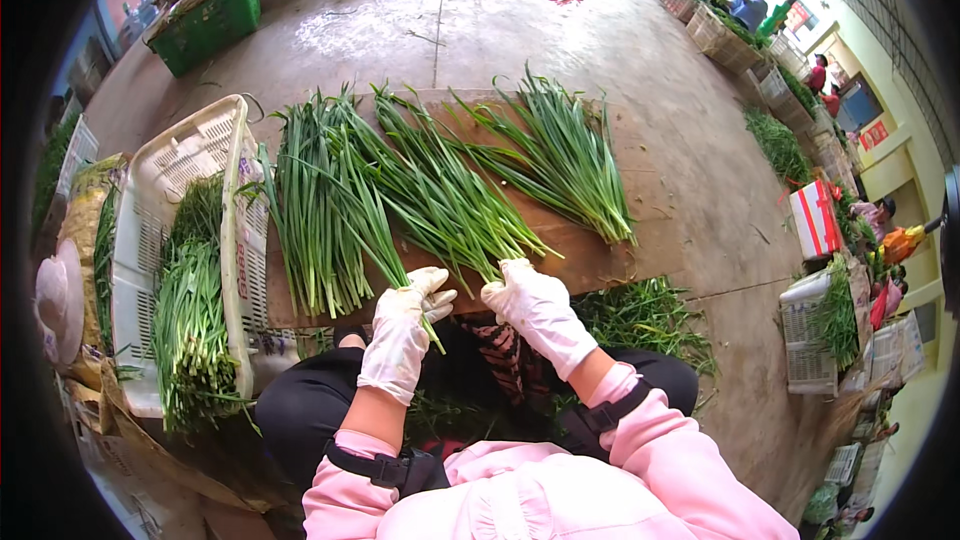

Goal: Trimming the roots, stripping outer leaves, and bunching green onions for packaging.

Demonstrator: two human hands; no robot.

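Observation:
My left hand [405, 322], in a whitish glove, holds a few long green stalks [382, 247] whose cut ends stick out below the fingers. At the near edge of a low brown board [592, 270], my gloved right hand [536, 304] pinches the pale base of stalks from the middle bunch of leafy greens [450, 195], which look like garlic chives. Another bunch [319, 210] lies on the board's left side, tips pointing away from me. A third bunch [570, 157] rests apart on the right, slanting, with its pale ends towards me.
Close on my left, a white plastic crate [240, 240] holds more greens [191, 337]. Loose leaves [645, 315] are heaped on the floor under the board's right side. A green bin [210, 22] stands at the far left. Along the right wall are crates [810, 337] and several people.

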